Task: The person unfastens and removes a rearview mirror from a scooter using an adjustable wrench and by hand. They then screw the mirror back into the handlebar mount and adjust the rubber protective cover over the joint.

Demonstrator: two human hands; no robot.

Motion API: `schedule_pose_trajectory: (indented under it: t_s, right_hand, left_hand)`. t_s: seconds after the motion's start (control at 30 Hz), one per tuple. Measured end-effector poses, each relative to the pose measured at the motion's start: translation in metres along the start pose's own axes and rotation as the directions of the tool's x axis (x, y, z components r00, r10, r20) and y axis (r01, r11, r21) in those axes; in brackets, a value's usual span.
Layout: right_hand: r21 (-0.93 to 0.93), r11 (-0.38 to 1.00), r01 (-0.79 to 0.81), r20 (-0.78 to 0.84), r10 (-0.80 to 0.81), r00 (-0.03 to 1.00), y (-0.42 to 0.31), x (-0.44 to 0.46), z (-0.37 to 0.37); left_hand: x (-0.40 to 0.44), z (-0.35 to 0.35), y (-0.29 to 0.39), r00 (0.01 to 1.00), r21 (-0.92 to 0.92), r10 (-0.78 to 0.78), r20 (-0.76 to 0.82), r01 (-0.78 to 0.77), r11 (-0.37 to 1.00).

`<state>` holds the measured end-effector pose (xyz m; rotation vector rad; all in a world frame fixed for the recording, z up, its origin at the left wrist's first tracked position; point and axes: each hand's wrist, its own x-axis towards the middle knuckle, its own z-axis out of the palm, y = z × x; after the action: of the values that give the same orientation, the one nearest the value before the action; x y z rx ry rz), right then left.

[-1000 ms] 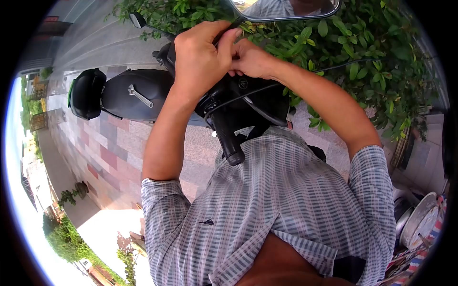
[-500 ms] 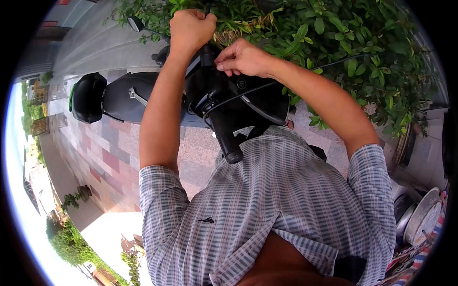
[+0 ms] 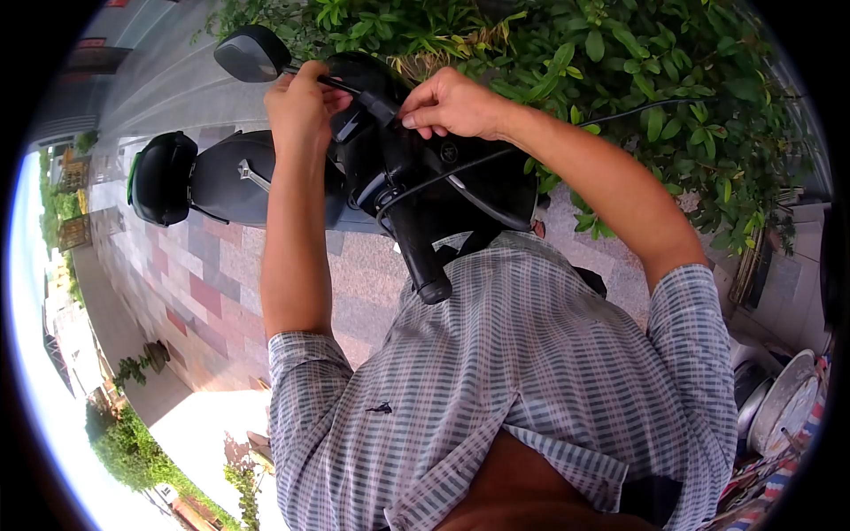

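Note:
A black scooter (image 3: 212,181) stands in front of me, its handlebar grip (image 3: 416,252) pointing back toward my shirt. My left hand (image 3: 301,102) is closed around the thin black stem of a side mirror (image 3: 251,55). That stem runs right to a black rubber sleeve (image 3: 379,108) at the handlebar. Beside the sleeve, my right hand (image 3: 447,108) has thumb and index finger pinched together; what lies between them is too small to make out. A silver wrench (image 3: 254,175) rests on the dark seat.
Leafy bushes (image 3: 637,80) crowd the scooter's front and right. A black cable (image 3: 496,159) crosses the handlebar. The ground is paved with coloured tiles (image 3: 239,283). A black top box (image 3: 164,180) sits behind the seat. Metal pans (image 3: 784,403) lie at lower right.
My left hand has come down and left and grips the mirror's stem. The mirror has swung, showing larger now. My right hand stays almost where it was.

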<state>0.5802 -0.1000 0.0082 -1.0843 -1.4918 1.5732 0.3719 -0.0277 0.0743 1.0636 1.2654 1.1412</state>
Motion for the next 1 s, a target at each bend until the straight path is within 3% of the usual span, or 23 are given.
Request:
schedule_pose_trajectory:
  t_s: [0.2, 0.5, 0.6, 0.7, 0.73, 0.8, 0.87, 0.93, 1.0]
  right_hand:
    - [-0.016, 1.000, 0.016, -0.004, -0.016, 1.000, -0.002, 0.000, -0.003]
    - [-0.015, 1.000, 0.005, -0.022, -0.006, 1.000, -0.005, -0.004, 0.001]
    - [-0.036, 0.999, -0.002, -0.021, 0.001, 1.000, -0.006, -0.006, 0.001]
    - [-0.058, 0.998, 0.013, -0.020, -0.014, 1.000, -0.005, -0.006, -0.001]
    - [-0.062, 0.998, 0.018, -0.017, -0.019, 1.000, -0.004, -0.006, 0.000]
    - [-0.077, 0.996, 0.036, -0.013, -0.038, 0.999, -0.003, -0.009, 0.004]
    - [-0.112, 0.991, 0.067, -0.018, -0.070, 0.997, -0.008, -0.008, 0.003]
    - [-0.142, 0.985, 0.094, -0.023, -0.099, 0.995, -0.004, -0.007, 0.006]
    - [-0.174, 0.980, 0.100, -0.018, -0.104, 0.994, -0.005, -0.008, 0.008]
  left_hand:
    - [-0.026, -0.006, -0.001, 0.996, -0.148, 0.056, -0.063, -0.065, 0.987]
    - [-0.054, 0.003, -0.012, 0.929, -0.170, 0.300, -0.215, -0.338, 0.925]
    - [-0.058, 0.001, -0.015, 0.922, -0.198, 0.337, -0.192, -0.373, 0.907]
    - [-0.052, -0.013, -0.024, 0.925, -0.316, 0.381, 0.000, -0.361, 0.877]
    - [-0.047, -0.018, -0.023, 0.920, -0.408, 0.369, 0.131, -0.290, 0.866]
    - [-0.033, -0.029, -0.019, 0.850, -0.549, 0.368, 0.377, -0.115, 0.828]
    - [-0.023, -0.031, -0.016, 0.755, -0.544, 0.403, 0.517, -0.074, 0.836]
    - [-0.007, -0.035, -0.021, 0.643, -0.561, 0.437, 0.629, -0.014, 0.828]
    - [-0.008, -0.036, -0.023, 0.630, -0.518, 0.480, 0.610, -0.140, 0.844]
